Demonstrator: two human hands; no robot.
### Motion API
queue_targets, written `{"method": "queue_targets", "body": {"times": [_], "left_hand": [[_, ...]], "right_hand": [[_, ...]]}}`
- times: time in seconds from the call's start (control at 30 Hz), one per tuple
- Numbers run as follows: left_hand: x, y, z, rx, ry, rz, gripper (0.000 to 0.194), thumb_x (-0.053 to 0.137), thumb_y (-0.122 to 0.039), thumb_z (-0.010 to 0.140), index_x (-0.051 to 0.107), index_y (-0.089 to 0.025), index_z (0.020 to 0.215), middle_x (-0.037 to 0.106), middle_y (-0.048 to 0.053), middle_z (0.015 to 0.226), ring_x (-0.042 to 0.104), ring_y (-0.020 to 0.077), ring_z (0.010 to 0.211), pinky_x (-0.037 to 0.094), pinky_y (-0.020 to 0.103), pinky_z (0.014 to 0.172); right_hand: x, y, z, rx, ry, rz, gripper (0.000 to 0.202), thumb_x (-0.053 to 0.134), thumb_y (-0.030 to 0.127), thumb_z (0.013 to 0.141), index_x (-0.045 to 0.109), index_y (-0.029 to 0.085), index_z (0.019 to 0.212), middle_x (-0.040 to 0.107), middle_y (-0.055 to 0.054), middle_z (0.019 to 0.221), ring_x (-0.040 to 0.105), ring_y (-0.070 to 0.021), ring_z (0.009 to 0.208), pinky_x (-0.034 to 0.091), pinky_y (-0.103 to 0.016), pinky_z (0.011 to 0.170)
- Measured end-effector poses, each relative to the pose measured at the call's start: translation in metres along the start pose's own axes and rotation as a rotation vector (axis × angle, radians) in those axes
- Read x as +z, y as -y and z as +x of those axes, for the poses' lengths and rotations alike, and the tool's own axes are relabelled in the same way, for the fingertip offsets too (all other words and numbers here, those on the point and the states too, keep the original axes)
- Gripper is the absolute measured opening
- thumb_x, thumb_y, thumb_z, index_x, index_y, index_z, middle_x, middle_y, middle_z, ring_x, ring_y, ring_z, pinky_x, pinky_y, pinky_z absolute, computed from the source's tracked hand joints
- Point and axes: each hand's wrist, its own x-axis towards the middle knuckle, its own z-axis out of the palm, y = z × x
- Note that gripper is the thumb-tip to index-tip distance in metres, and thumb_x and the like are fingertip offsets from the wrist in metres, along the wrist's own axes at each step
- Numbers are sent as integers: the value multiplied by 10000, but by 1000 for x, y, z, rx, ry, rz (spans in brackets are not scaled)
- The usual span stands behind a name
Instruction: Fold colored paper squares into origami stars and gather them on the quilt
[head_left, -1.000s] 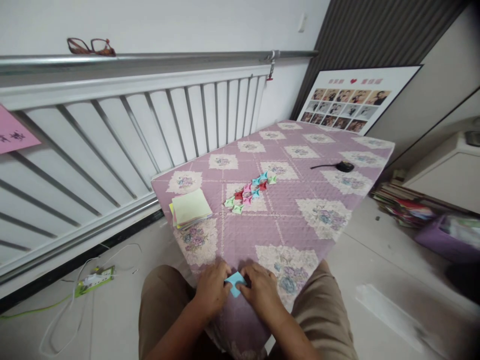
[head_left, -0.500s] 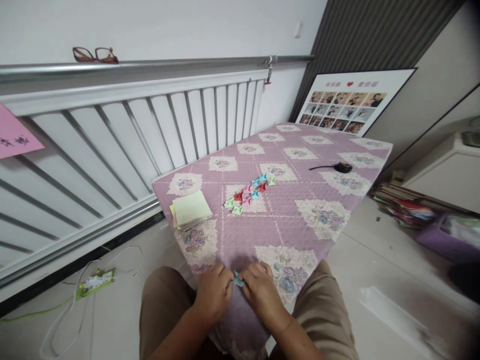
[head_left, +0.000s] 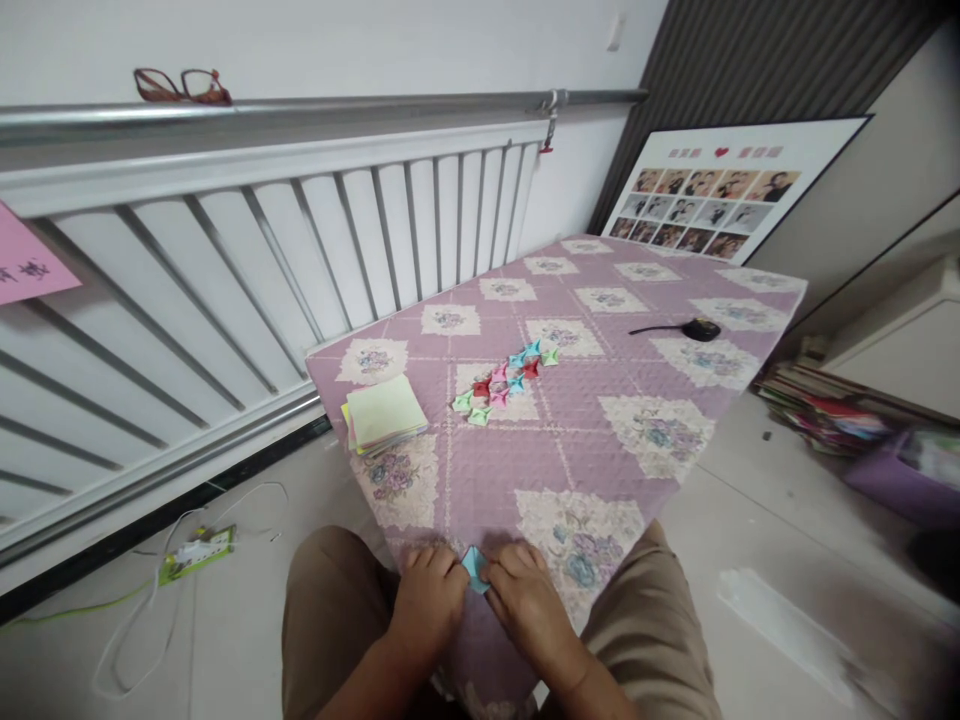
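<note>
Near the table's front corner, a small piece of folded blue paper (head_left: 475,569) lies between my two hands. My left hand (head_left: 433,592) has its fingers curled at the paper's left edge, the thumb hidden from above. From the other side, my right hand (head_left: 523,590) pinches the paper's right edge. Beyond them several small folded paper shapes (head_left: 500,373) in green, red, pink and blue sit grouped on the cloth. To their left lies a stack of square paper sheets (head_left: 386,412), pale yellow on top.
A purple floral cloth (head_left: 517,460) covers the table. A black object with a strap or cord (head_left: 701,329) lies at the right. The radiator (head_left: 300,240) runs along the left, and a photo board (head_left: 720,190) leans at the back. A power strip (head_left: 196,555) is on the floor.
The blue paper now lies flatter and shows more of its face, as a diamond shape. My hands have shifted slightly around it. The view has moved a little.
</note>
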Motion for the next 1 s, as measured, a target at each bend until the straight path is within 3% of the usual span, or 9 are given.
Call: {"method": "queue_targets", "body": {"times": [0.13,0.27,0.5,0.77,1.0], "left_hand": [[-2,0,-4,-68,-44,-162,90,565,-192,864,643,-225,832,614,5,909,520,193,909,336,353,816],[-4,-2,-4,-153,-79,-255,95,560,-180,838,631,-214,786,606,2,867,520,189,888,325,350,815],[-7,-2,3,-189,-47,-254,136,521,-214,850,602,-193,743,608,20,820,537,197,846,329,347,781],[-13,-4,10,-211,4,-132,178,496,-274,883,628,-194,795,622,40,848,549,214,844,336,347,755],[-16,-1,12,-240,53,-169,114,524,-245,870,613,-192,821,634,16,823,565,201,834,369,330,750]], "right_hand": [[-5,0,-1,56,56,63,149,682,148,772,642,264,856,616,12,853,509,-179,847,325,-331,828],[-10,1,2,154,82,94,66,673,205,803,646,262,822,621,10,854,523,-186,857,316,-351,838],[-8,2,6,288,39,23,122,638,263,833,603,232,720,586,0,792,513,-201,820,310,-360,800],[-5,4,9,282,-45,-72,258,534,334,899,568,223,670,557,-15,733,492,-197,766,308,-336,733],[-3,4,10,302,-51,-66,265,545,327,892,550,220,649,547,-15,722,476,-201,767,297,-340,734]]}}
